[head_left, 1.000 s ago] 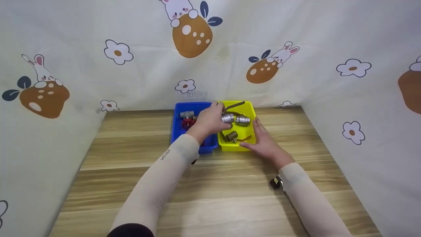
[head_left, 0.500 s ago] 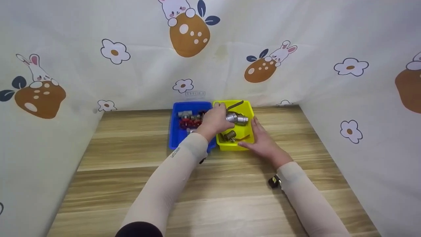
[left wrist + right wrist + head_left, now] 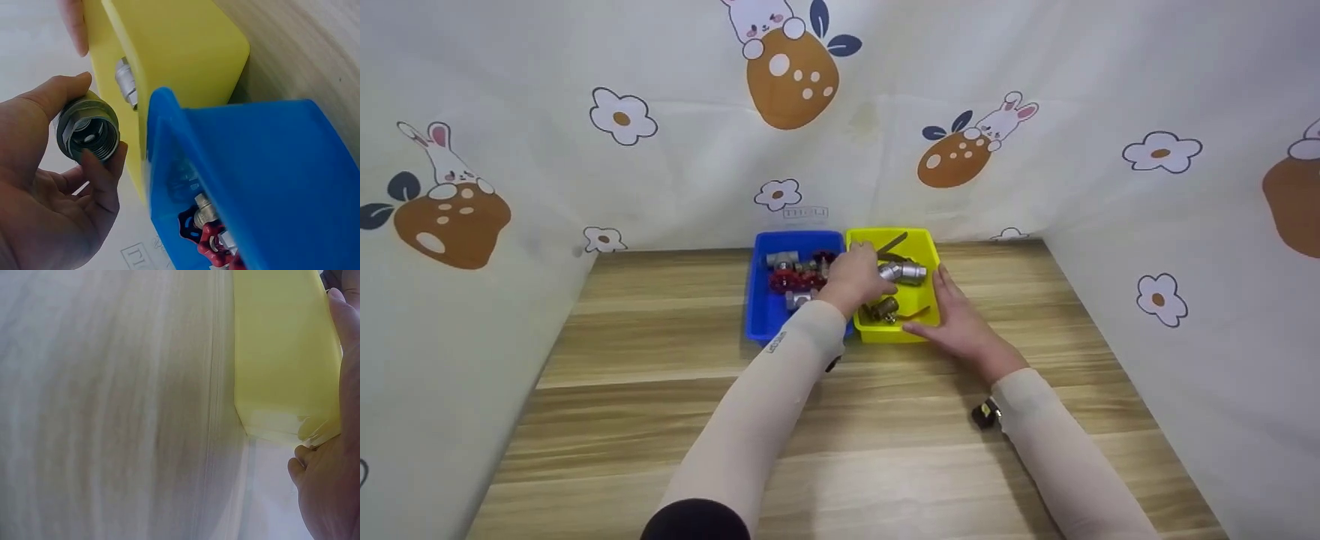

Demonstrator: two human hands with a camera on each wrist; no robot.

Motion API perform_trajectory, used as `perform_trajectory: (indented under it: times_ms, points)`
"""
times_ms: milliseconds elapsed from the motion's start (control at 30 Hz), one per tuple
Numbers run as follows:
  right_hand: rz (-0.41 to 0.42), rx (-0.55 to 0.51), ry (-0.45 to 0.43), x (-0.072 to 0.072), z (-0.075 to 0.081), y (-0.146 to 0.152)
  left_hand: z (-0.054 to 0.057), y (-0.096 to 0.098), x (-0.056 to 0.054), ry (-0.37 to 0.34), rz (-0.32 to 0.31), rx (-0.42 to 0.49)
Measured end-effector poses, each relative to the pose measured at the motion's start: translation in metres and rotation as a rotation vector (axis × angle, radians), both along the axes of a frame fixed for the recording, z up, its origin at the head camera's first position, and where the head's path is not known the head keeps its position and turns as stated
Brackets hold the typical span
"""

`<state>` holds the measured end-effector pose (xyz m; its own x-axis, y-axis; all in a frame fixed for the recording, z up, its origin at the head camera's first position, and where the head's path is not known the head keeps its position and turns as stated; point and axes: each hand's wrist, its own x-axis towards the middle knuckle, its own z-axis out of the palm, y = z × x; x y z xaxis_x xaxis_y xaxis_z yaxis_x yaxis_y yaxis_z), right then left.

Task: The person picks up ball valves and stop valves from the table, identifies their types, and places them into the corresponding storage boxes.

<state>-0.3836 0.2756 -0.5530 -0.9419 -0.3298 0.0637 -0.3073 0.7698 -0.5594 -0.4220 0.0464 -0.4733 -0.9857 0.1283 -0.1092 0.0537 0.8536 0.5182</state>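
In the head view my left hand point(image 3: 853, 279) is over the left part of the yellow bin point(image 3: 896, 336). It grips a metal valve point(image 3: 89, 129), its threaded round opening facing the left wrist camera. A dark lever point(image 3: 894, 244) sticks out beyond the fingers; I cannot tell whether it belongs to this valve. Beside the held valve lies a silver valve point(image 3: 913, 273), and nearer the front a brass valve point(image 3: 885, 307) with an orange lever. My right hand point(image 3: 960, 319) rests against the bin's right side, fingers extended, thumb at the front rim.
A blue bin point(image 3: 757, 319) stands against the yellow one's left side. Inside are several valves with red handwheels point(image 3: 789, 281). The wooden table point(image 3: 660, 315) meets a patterned cloth wall point(image 3: 690, 172) just behind both bins.
My left hand has moved slightly right and lower, bringing the held valve closer to the silver one. More red-wheeled valves show in the blue bin. The right hand has stayed against the yellow bin.
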Motion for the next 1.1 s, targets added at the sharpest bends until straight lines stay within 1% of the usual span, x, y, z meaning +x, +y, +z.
perform_trajectory:
  times_ms: [133,267,433,500,767,933,1100]
  points:
    - [0.0,0.0,-0.002,0.001,0.0,0.001,-0.005,0.004,0.0,-0.048,0.018,0.057]
    - [-0.003,-0.011,-0.01,0.003,-0.001,0.001,-0.007,0.007,0.005,-0.042,0.013,0.052]
    - [-0.001,-0.007,-0.001,0.002,-0.002,0.002,-0.009,0.011,0.008,-0.021,0.007,0.003]
    - [0.005,-0.006,0.0,0.001,-0.002,0.002,-0.01,0.013,0.008,-0.004,0.0,-0.026]
    - [-0.002,-0.001,-0.032,-0.001,-0.002,0.002,-0.011,0.02,0.001,-0.005,-0.019,-0.161]
    - [0.001,-0.004,-0.027,-0.001,-0.001,0.002,-0.012,0.024,0.0,0.026,-0.023,-0.235]
    - [0.008,0.005,-0.001,-0.001,-0.002,0.002,-0.015,0.029,-0.003,0.004,-0.022,-0.238]
